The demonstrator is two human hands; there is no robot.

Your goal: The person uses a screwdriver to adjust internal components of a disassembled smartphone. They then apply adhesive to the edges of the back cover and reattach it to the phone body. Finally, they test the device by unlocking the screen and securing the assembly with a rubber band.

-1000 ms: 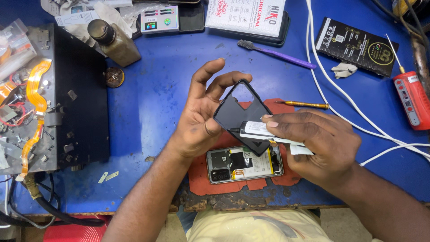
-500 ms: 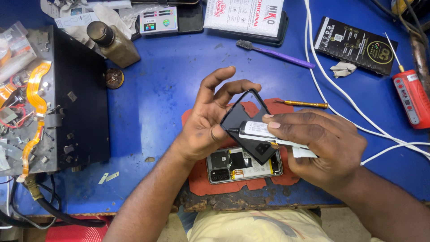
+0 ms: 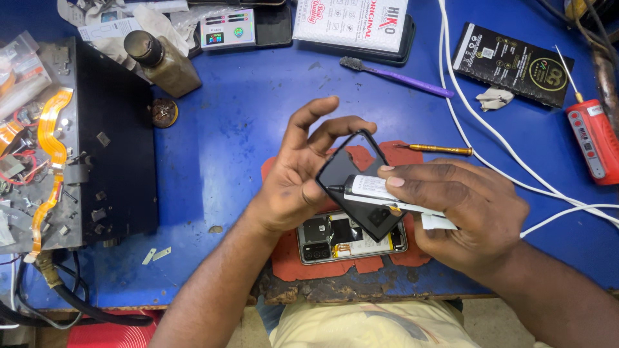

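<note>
A black back cover [image 3: 351,187] is held tilted at the centre of the frame by the left hand [image 3: 300,183], with the thumb under its lower left edge and the fingers spread above its upper corner. A white glue tube [image 3: 387,193] is gripped by the right hand [image 3: 461,212], right of centre, the fingers closed along its length; its dark nozzle is laid against the cover's left edge. Directly below the cover, an opened phone [image 3: 351,237] is seen lying on a red mat [image 3: 303,258], its upper part hidden by the cover and the hands.

Just right of the mat's top, a gold screwdriver [image 3: 435,149] is laid on the blue table [image 3: 225,142]. Higher up, a purple brush [image 3: 393,74] is seen, and above it a white box [image 3: 351,22] on a dark case. A black packet [image 3: 512,64] and a crumpled scrap lie at upper right, crossed nearby by white cables [image 3: 477,125]. A red tool [image 3: 596,138] is placed at the right edge. At upper left a brown bottle [image 3: 161,61] lies beside a black tray [image 3: 106,142], and orange flex strips [image 3: 51,129] and small parts are scattered along the left edge.
</note>
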